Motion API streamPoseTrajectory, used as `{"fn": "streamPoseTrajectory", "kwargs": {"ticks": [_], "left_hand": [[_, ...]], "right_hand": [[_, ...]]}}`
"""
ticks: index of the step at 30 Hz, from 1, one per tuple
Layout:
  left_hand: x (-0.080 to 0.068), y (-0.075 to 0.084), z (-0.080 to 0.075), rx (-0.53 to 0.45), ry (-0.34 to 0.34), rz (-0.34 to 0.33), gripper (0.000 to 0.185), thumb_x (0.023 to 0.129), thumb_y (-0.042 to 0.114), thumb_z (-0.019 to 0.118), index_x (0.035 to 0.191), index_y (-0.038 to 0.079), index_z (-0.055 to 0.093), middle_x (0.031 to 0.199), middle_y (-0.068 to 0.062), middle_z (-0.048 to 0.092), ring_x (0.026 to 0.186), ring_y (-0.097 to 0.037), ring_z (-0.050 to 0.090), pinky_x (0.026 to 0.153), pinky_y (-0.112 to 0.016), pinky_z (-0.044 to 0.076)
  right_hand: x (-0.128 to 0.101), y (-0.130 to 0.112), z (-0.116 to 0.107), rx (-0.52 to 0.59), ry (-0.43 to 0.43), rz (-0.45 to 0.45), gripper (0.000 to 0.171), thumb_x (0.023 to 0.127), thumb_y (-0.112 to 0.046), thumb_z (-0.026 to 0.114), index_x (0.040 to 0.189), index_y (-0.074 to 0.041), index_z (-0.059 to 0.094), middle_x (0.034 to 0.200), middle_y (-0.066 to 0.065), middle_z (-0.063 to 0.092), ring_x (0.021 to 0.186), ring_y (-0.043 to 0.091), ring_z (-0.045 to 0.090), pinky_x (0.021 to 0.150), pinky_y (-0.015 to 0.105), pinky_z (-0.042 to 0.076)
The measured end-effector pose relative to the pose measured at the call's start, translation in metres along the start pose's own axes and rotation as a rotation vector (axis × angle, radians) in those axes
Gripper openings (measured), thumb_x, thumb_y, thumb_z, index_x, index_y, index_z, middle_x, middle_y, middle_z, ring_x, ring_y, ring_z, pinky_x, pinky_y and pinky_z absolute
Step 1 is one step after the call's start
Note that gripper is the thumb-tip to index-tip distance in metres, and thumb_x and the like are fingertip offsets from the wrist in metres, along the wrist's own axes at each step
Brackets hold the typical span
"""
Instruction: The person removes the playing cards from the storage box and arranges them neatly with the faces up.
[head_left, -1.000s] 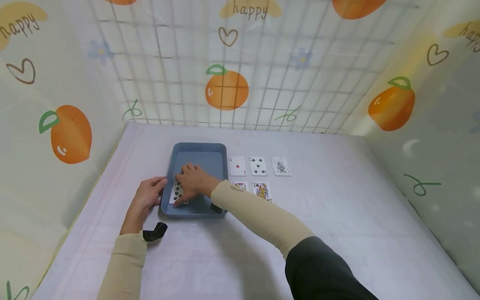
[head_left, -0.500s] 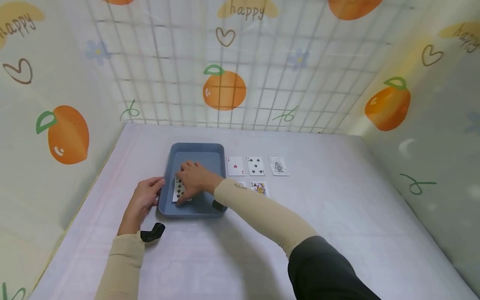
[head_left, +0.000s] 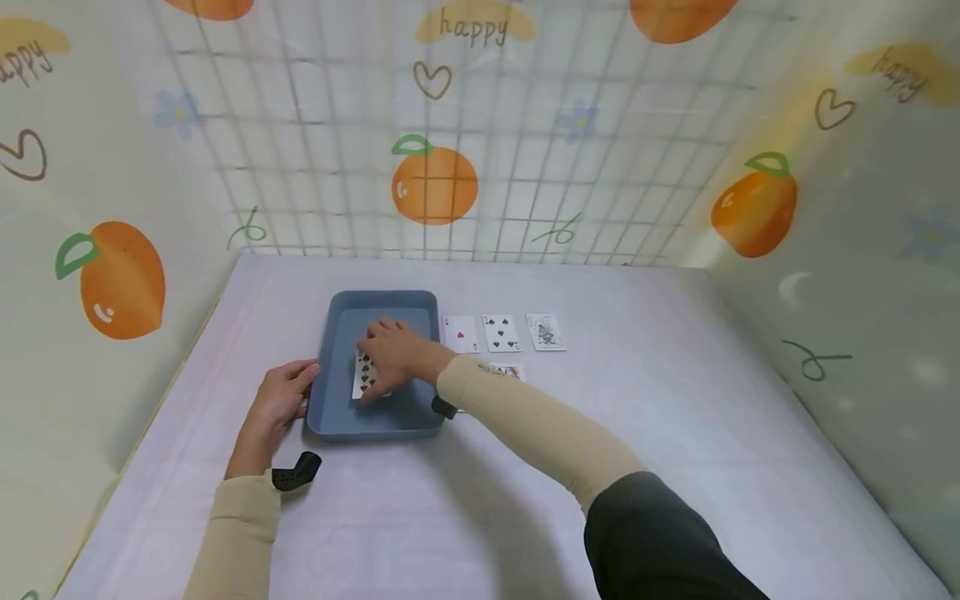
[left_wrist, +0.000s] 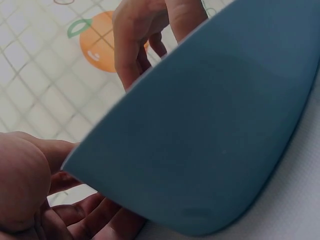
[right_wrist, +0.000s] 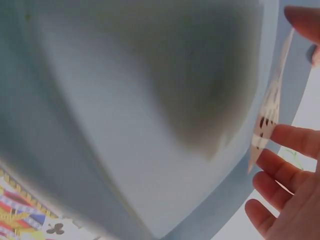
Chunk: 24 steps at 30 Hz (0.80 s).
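On the white-covered table lies a blue tray [head_left: 375, 423]. My left hand [head_left: 281, 396] holds the tray's left side; in the left wrist view, its thumb is at the rim and its fingers are under the side wall. Reaching over the tray, my right hand [head_left: 397, 357] holds a playing card [head_left: 364, 377] with many black pips. The right wrist view has this card [right_wrist: 270, 107] nearly edge-on, slightly bent between thumb and fingers [right_wrist: 280, 170]. The hand hides much of its face in the head view.
Right of the tray lie an ace of hearts [head_left: 461, 334], a spade card [head_left: 502, 333] and a joker [head_left: 546, 332] in a row. Below them a court card [head_left: 513, 372] shows partly behind the right sleeve [head_left: 532, 425]. Printed curtains over wire grid stand behind.
My right hand has moved the card rightward, away from the tray's left wall. The right forearm now covers more of the lower cards. My left hand stays at the tray; the head view has shifted slightly.
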<state>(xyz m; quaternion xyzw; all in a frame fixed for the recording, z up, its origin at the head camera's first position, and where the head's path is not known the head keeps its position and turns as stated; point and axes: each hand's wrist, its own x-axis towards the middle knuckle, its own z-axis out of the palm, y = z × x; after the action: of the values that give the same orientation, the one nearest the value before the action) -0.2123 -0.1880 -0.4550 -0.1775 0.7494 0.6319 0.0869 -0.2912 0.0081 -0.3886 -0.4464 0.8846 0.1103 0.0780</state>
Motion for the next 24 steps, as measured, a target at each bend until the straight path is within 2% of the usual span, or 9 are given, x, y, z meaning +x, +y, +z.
{"fn": "streamPoseTrajectory", "kwargs": {"ticks": [11,19,24], "left_hand": [[-0.001,0.000,0.001,0.009,-0.001,-0.001,0.049,0.105,0.030,0.049,0.147,0.006,0.046,0.137,-0.018,0.054,0.111,-0.020,0.055,0.074,-0.024,0.054],[-0.004,0.001,0.002,0.017,0.006,-0.003,0.047,0.105,0.029,0.049,0.146,0.006,0.047,0.137,-0.017,0.055,0.105,-0.017,0.057,0.071,-0.024,0.054],[-0.005,0.000,0.003,0.010,0.001,-0.010,0.049,0.105,0.031,0.050,0.147,0.006,0.046,0.139,-0.018,0.053,0.105,-0.016,0.057,0.072,-0.024,0.054]], "right_hand": [[-0.014,0.012,0.000,-0.004,0.031,0.015,0.086,0.077,-0.072,0.067,0.141,-0.017,0.052,0.131,0.005,0.049,0.114,0.019,0.041,0.093,0.037,0.039],[-0.025,0.025,0.003,0.017,0.058,0.026,0.087,0.077,-0.071,0.067,0.144,-0.017,0.050,0.137,0.007,0.048,0.123,0.023,0.040,0.102,0.044,0.036],[-0.033,0.034,0.005,0.040,0.075,0.044,0.088,0.075,-0.070,0.067,0.144,-0.017,0.050,0.137,0.007,0.048,0.122,0.023,0.040,0.100,0.042,0.037]]}}
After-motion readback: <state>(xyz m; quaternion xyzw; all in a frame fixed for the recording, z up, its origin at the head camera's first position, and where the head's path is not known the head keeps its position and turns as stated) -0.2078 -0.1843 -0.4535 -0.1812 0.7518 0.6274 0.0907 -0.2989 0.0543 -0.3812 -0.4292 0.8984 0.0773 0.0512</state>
